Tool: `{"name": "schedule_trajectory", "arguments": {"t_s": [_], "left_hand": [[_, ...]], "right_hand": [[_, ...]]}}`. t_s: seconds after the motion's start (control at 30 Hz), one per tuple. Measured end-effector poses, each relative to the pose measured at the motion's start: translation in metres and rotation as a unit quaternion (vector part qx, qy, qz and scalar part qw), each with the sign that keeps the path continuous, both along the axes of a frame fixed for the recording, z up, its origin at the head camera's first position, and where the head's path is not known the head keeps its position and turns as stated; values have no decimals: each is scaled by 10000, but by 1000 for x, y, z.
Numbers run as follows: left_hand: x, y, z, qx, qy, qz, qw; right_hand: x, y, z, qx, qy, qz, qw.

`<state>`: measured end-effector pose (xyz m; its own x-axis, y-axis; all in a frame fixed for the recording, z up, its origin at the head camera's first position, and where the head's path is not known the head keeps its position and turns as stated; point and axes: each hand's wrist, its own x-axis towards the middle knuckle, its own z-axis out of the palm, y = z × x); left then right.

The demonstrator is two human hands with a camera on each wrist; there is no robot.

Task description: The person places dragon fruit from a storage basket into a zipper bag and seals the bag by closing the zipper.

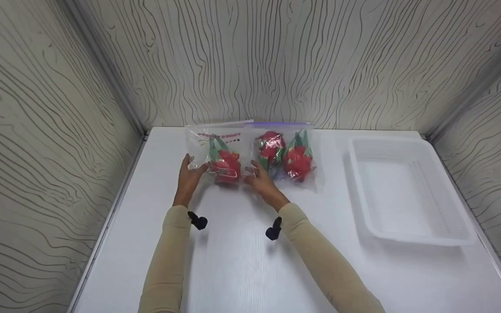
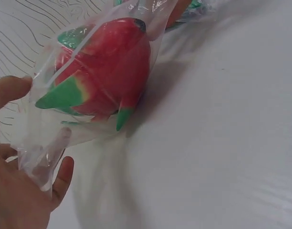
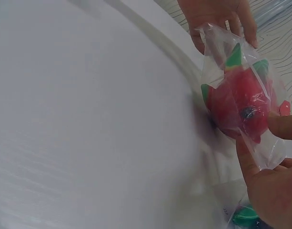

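Note:
A clear zip bag (image 1: 198,141) with a red-and-green dragon fruit (image 1: 226,167) inside lies toward the back of the white table. My left hand (image 1: 188,181) holds its lower left corner; in the left wrist view plastic runs between the thumb and fingers. On the bag's right side, my right hand (image 1: 265,186) pinches the plastic close to the fruit, thumb above and a finger beneath in the right wrist view. Just right of it lies a second clear bag (image 1: 318,176) with a purple zip strip, containing two dragon fruits (image 1: 297,163). The two bags overlap at their tops.
A white plastic basket (image 1: 363,208) stands on the right part of the table (image 1: 228,265). Wood-grain panels (image 1: 250,61) rise behind the bags and on both sides. A black wrist camera (image 1: 198,221) sits on each sleeve.

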<state>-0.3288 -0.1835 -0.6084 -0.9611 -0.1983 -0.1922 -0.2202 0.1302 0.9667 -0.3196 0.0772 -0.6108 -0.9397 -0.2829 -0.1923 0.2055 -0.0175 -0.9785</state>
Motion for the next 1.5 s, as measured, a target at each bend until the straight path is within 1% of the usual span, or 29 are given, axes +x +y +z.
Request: {"name": "schedule_trajectory", "arguments": {"t_s": [0.1,0.17,0.23,0.33,0.4,0.47,0.57,0.67,0.73,0.77,0.83,0.87,0.93,0.97,1.07,1.1,1.13,1.2,1.27,1.33,1.4,1.5], "left_hand": [[-3,1,-2,-475,135,27,9988],[-4,2,-4,-643,172,13,9978],[-5,3,-5,-681,196,-15,9975],[-3,2,-6,-793,212,-63,9966],[-2,2,-8,-900,300,-52,9955],[0,3,-9,-1002,383,23,9942],[2,8,-10,-968,639,238,9930],[4,13,-11,-995,933,359,9900],[4,15,-11,-1167,1066,356,9868],[5,16,-12,-1325,1083,341,9847],[6,17,-13,-1628,1003,304,9811],[7,18,-13,-1833,986,286,9777],[8,21,-13,-2275,1064,253,9676],[8,22,-13,-2485,1129,229,9618],[8,26,-12,-3072,1462,99,9403],[7,27,-11,-3176,1525,50,9359],[6,28,-11,-3238,1507,-14,9341],[5,29,-9,-3189,1339,-165,9381],[3,30,-8,-3032,1054,-303,9466],[4,30,-7,-2901,814,-391,9527],[4,30,-7,-2834,728,-433,9552],[5,29,-8,-2811,738,-414,9560]], "right_hand": [[0,0,0,83,-19,-17,10000],[1,0,1,197,-11,-15,9998],[2,0,1,327,0,0,9995],[3,-1,3,391,-50,-10,9992],[5,-1,3,413,-113,-9,9991],[6,0,3,389,-193,12,9991],[7,1,2,350,-231,54,9991],[8,1,1,332,-191,46,9993],[8,0,1,338,-159,7,9993],[8,0,1,314,-149,-11,9994],[8,0,0,311,-151,-36,9994],[8,0,0,304,-165,-42,9994],[8,0,0,278,-185,-25,9994],[8,-1,1,257,-187,-8,9995],[8,-3,2,138,-119,52,9998],[8,-3,3,92,-93,73,9999],[9,-4,3,70,-75,80,9999],[9,-5,4,11,-63,110,9999],[10,-5,5,-11,-108,123,9999],[10,-5,4,-14,-138,131,9998],[11,-4,2,17,-142,145,9998],[12,-3,1,69,-149,166,9997]]}}
